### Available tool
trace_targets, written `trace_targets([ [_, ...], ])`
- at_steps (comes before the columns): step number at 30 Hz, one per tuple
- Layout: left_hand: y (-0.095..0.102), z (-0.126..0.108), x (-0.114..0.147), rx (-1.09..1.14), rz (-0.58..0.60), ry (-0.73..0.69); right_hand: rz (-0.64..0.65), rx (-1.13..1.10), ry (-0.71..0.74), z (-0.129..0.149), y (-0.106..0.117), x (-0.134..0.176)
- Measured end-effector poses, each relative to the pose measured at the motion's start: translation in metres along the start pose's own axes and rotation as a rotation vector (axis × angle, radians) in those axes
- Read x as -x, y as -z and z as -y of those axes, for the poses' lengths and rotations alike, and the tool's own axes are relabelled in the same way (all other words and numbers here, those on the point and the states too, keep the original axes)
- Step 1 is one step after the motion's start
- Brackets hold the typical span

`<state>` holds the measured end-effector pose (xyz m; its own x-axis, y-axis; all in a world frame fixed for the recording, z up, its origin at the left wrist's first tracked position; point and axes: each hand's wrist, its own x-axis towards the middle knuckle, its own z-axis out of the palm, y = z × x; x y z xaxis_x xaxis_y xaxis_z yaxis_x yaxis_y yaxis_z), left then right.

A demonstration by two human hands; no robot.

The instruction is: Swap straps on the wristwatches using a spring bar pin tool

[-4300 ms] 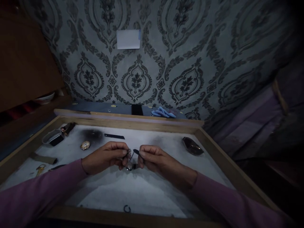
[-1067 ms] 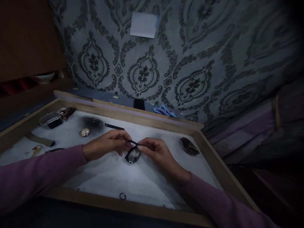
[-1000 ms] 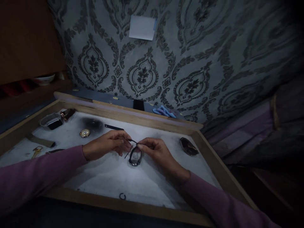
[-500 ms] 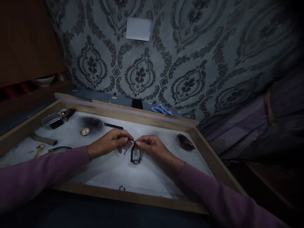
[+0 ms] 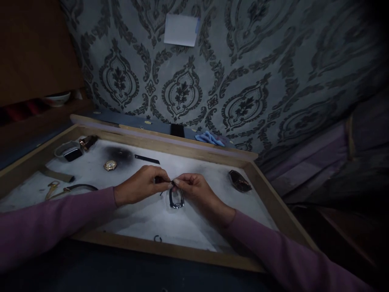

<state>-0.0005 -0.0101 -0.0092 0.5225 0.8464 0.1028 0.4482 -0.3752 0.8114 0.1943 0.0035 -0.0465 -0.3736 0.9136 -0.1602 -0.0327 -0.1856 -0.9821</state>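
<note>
Between my hands hangs a wristwatch, its dark strap looped upward and its silvery case lowest. My right hand pinches the top of the loop between thumb and fingers. Thumb to fingertips, my left hand meets it there, closed on the end of the dark strap; the exact grip is partly hidden by the fingers. A thin dark piece sticks out below the left fingertips. Beneath both hands lies the white floor of a shallow wooden tray, with a small dark broken ring near its front edge.
At the left of the tray lie a smartwatch, a brown-strapped watch, a gold watch face and an olive strap. A black flat bar lies behind my hands, sunglasses at right. Behind the rim is a blue cloth.
My left fingertips have closed in against the right ones at the top of the strap. The thin dark piece below them shows less. The whole view has shifted slightly.
</note>
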Motion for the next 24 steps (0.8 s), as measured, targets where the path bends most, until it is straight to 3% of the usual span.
trace_targets([
  [14, -0.011, -0.011, 0.001, -0.258, -0.001, 0.077, -0.028, 0.113, -0.003, 0.007, -0.009, 0.003],
  [21, -0.008, -0.017, 0.001, -0.324, 0.033, 0.081, 0.013, 0.211, 0.047, 0.009, -0.007, 0.001],
  [24, -0.007, -0.019, -0.001, -0.390, 0.049, 0.088, -0.047, 0.270, 0.114, 0.018, -0.001, 0.008],
])
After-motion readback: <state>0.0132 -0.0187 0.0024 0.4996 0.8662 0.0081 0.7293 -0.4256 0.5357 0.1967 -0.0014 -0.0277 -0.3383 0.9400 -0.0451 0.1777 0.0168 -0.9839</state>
